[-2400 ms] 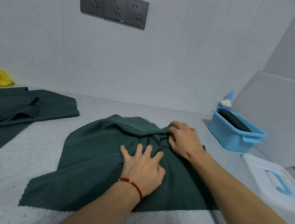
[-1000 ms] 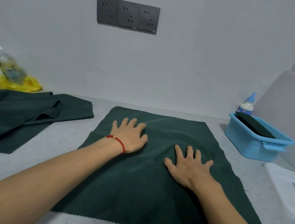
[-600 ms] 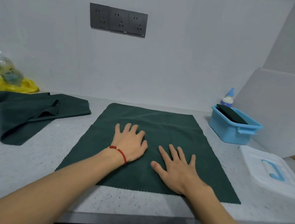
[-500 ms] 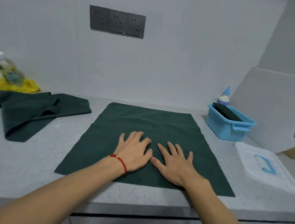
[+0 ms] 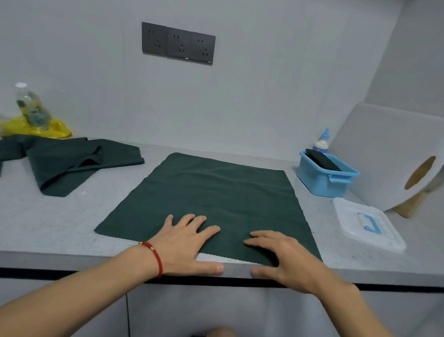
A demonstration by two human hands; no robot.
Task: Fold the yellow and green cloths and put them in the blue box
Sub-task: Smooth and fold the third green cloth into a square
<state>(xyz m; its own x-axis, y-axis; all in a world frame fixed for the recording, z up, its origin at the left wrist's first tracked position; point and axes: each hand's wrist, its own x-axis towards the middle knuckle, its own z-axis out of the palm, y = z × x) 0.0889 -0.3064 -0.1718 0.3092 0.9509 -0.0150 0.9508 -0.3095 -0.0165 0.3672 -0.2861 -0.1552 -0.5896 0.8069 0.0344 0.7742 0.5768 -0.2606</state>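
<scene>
A dark green cloth (image 5: 218,195) lies spread flat on the grey counter (image 5: 36,219), its near edge close to the counter's front. My left hand (image 5: 185,243), with a red string at the wrist, rests flat on the cloth's near edge, thumb on the bare counter. My right hand (image 5: 285,257) lies flat beside it on the same edge, fingers straight. A crumpled green cloth (image 5: 68,160) sits at the left. A yellow cloth (image 5: 39,129) lies behind it against the wall. The blue box (image 5: 324,177) at the back right holds a folded dark cloth (image 5: 322,161).
A white lid with a blue handle (image 5: 368,227) lies right of the spread cloth. A plastic bottle (image 5: 31,107) stands on the yellow cloth. A small dropper bottle (image 5: 322,142) stands behind the box. A white cutting board (image 5: 388,156) leans at the right.
The bunched cloth was spread flat. Both hands slid from the cloth's middle toward me and now sit at its near edge, by the counter's front.
</scene>
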